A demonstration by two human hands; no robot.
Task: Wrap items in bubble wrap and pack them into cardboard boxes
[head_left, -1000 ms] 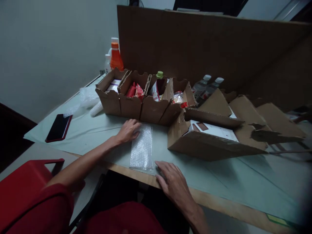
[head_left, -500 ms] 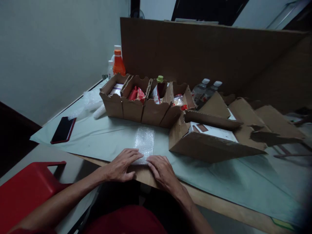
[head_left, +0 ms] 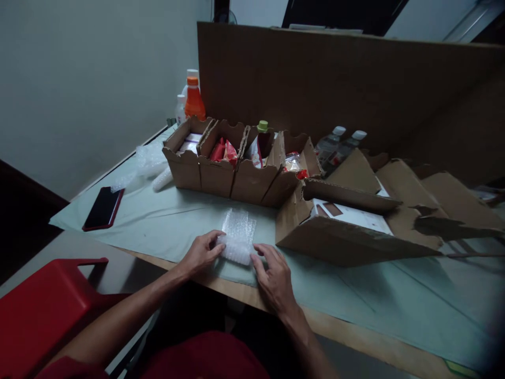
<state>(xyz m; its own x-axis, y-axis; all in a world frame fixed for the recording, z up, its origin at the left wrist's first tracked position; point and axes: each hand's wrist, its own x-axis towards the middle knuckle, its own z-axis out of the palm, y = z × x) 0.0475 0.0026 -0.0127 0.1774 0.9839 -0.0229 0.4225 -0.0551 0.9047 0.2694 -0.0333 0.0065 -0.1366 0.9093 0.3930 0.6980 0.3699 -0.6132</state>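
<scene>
The left hand (head_left: 202, 253) has thumb and fingertips at the left edge of the bubble wrap (head_left: 240, 227), and the right hand (head_left: 275, 273) has its own at the right edge. From here I can't tell whether they're pinching it or just bracing it. The wrap lies on the table (head_left: 185, 221) near its front edge, its near part doubled into a thick fold between the hands.

Just beyond is a row of four open cardboard boxes. From left to right, the first box (head_left: 187, 172) has white-and-purple packs (head_left: 191, 142), the second box (head_left: 216, 178) red packets (head_left: 224, 151), the third box (head_left: 248, 183) a red-and-white bag (head_left: 255, 152), and the fourth box (head_left: 276, 190) something in clear wrapping with red on it. A green cap (head_left: 262, 126) shows over the third; I can't tell if its bottle stands inside.

Nearer, on the right, a long box (head_left: 335, 246) holds a white carton (head_left: 355, 216). Two clear bottles stand behind, and an orange bottle (head_left: 194, 102) at far left. Loose wrap (head_left: 148, 162) and a phone (head_left: 103, 208) lie left.
</scene>
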